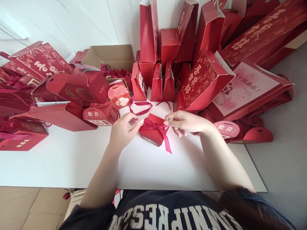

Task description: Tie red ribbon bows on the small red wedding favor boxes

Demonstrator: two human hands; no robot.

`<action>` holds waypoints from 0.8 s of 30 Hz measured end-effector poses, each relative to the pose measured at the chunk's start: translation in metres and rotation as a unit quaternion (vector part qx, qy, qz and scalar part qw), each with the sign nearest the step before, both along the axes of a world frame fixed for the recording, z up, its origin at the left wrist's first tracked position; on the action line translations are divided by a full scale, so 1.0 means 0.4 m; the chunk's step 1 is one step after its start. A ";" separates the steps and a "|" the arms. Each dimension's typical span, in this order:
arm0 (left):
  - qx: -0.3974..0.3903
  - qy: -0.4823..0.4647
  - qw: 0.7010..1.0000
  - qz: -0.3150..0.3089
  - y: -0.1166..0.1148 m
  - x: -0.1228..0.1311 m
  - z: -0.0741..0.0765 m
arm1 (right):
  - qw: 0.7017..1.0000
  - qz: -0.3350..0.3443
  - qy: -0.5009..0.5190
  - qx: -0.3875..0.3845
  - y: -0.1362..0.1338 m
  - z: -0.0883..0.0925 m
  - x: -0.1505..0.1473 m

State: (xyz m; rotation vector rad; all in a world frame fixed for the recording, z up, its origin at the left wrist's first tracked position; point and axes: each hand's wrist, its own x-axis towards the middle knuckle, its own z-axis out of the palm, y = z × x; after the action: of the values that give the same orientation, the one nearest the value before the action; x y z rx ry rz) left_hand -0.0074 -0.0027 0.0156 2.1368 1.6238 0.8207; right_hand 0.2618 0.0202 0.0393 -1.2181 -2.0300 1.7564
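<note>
A small red gift box (153, 132) lies on the white table (72, 159), tied with a dark red ribbon (165, 137) whose tail hangs toward me. My left hand (123, 129) pinches the left loop of the ribbon bow at the box's left edge. My right hand (184, 123) pinches the right loop at the box's right corner. Both hands have fingers closed on the ribbon.
A loose ribbon loop (140, 107) lies just behind the box. Several red gift boxes and bags crowd the back and both sides, including small handled boxes (102, 113) at left and flat red tags (226, 129) at right. An open cardboard carton (110, 56) stands behind.
</note>
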 end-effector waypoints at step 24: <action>-0.435 -0.225 0.866 -0.098 0.001 -0.043 0.038 | 0.999 -0.015 0.031 0.018 -0.004 -0.005 -0.015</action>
State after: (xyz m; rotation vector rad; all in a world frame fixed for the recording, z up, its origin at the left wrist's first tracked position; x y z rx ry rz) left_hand -0.0244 -0.0022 0.0306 1.3034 1.1663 0.3527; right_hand 0.2558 0.0188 0.0373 -1.1628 -1.9886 1.7152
